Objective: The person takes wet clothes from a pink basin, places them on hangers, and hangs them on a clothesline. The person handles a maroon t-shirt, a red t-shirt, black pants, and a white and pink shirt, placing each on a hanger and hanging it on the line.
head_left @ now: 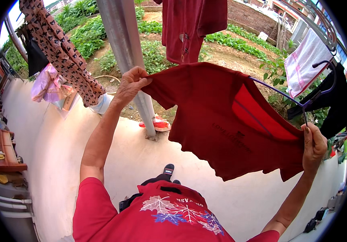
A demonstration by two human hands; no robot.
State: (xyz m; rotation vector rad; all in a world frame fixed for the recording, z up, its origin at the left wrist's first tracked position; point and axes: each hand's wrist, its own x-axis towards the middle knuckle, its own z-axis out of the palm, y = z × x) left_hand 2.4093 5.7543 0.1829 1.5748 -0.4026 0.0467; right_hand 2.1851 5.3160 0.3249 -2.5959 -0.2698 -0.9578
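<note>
A dark red T-shirt is stretched out sideways in front of me, its brighter red inside showing at the neck opening. My left hand pinches the end of one sleeve. At the opposite sleeve, my right hand grips the cloth between thumb and fingers. A thin purple clothes hanger runs partly inside the shirt, with one bar visible through the neck. Its hook rises above my right hand, and its near end reaches down to my fingertips. Whether that hand also holds the hanger is hard to make out.
A grey metal post stands just beyond my left hand. Another red garment hangs behind the shirt. Patterned trousers hang at left, a white-and-pink towel at right. Beyond the pale concrete floor lie garden plants.
</note>
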